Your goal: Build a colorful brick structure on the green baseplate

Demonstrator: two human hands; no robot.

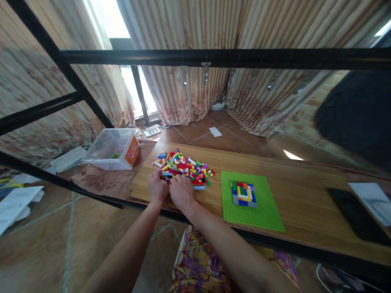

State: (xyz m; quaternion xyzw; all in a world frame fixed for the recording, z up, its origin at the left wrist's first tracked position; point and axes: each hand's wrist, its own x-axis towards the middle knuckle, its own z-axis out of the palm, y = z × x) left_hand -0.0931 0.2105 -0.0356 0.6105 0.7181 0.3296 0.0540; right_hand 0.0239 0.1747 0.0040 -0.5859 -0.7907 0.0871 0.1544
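Observation:
A pile of loose toy building bricks [195, 165] in many colours lies on the wooden table [207, 207]. At its near edge, my left hand [157, 187] has its fingers curled down against the bricks, beside a light blue brick [166, 173]. Close by on the right, my right hand [182, 190] is also closed, its fingertips bent into the pile. Whatever sits between the fingers of either hand is too small and hidden to make out. Right of the pile, a green baseplate [269, 211] carries a square built of coloured bricks [244, 194].
A clear plastic box [106, 160] with an orange label stands left of the table, a few bricks inside. A dark flat object [356, 213] and papers [371, 199] lie at the right end. A black metal bar [226, 58] crosses above the table, before curtains [189, 28].

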